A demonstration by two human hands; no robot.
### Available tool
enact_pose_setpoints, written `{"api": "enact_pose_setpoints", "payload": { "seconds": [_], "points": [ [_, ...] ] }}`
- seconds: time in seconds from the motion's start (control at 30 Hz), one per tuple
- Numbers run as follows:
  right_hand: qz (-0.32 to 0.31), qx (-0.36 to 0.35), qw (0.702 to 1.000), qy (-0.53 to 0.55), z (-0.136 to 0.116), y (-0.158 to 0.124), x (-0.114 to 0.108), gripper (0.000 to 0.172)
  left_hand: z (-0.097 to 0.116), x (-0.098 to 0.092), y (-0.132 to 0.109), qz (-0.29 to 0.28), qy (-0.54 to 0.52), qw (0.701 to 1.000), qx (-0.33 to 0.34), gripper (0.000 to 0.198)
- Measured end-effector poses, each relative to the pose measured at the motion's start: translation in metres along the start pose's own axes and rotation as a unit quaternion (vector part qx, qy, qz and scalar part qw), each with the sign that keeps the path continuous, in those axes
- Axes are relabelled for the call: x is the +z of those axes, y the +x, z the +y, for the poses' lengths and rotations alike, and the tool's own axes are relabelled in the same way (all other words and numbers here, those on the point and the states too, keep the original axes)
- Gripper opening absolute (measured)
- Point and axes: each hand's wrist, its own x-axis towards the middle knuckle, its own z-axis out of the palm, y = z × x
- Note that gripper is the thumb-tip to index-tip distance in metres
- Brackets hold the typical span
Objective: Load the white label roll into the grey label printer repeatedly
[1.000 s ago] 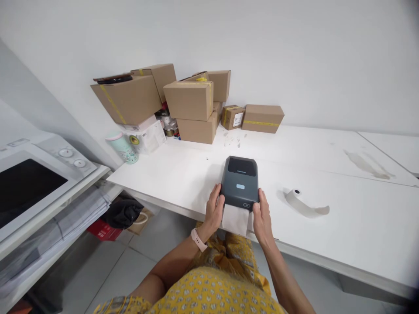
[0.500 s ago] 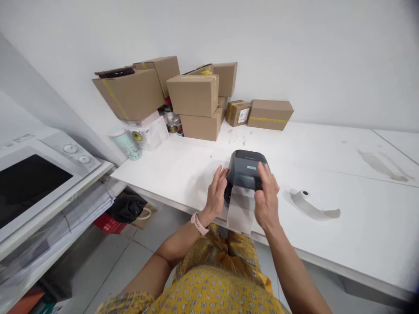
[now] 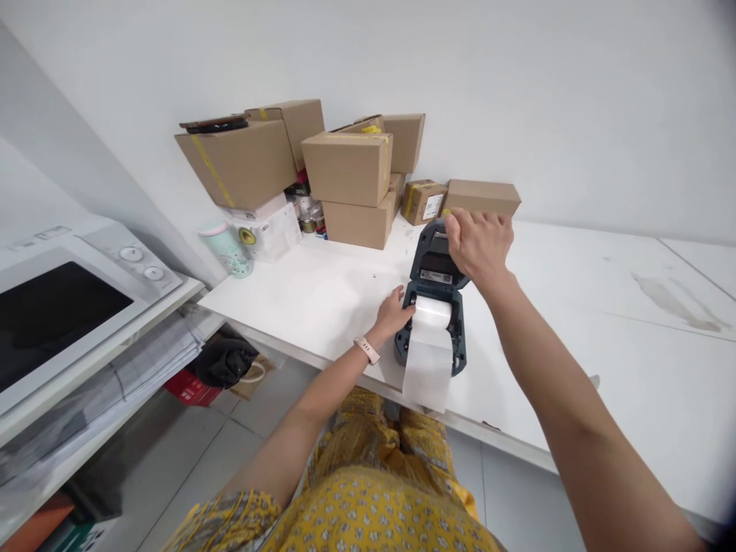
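A dark label printer (image 3: 460, 349) stands near the table's front edge with its lid (image 3: 428, 249) raised. Inside lies a white paper roll (image 3: 434, 313), and its paper strip (image 3: 428, 372) runs out over the front and past the table edge. My right hand (image 3: 480, 241) is closed around the upper right part of the lid, hiding that corner. At the printer's left side, my left hand (image 3: 394, 314) rests with its fingers apart, the thumb at the rim beside the roll.
Cardboard boxes (image 3: 345, 169) are stacked at the back left, with smaller boxes (image 3: 424, 202) along the wall. A mint tumbler (image 3: 230, 251) is beside a white box (image 3: 273, 234). On the left, a microwave (image 3: 63, 307) sits on a shelf. My right forearm mostly covers the loose paper piece (image 3: 594, 380).
The printer's lid has swung up and back in my right hand, uncovering the paper roll. My left hand has stayed at the printer's left side, shifting slightly up and right.
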Motion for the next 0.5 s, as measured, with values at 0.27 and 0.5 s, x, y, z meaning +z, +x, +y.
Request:
{"api": "enact_pose_setpoints", "payload": {
  "seconds": [0.27,0.5],
  "points": [
    [0.008,-0.022,0.998,0.053,0.023,0.032,0.004,0.05,0.008,-0.011,0.001,-0.057,0.173,0.983,-0.029,0.065],
    [-0.292,-0.057,0.947,0.124,0.009,-0.072,0.025,0.041,0.004,-0.006,0.004,-0.055,0.174,0.983,-0.03,0.039]
  ]
}}
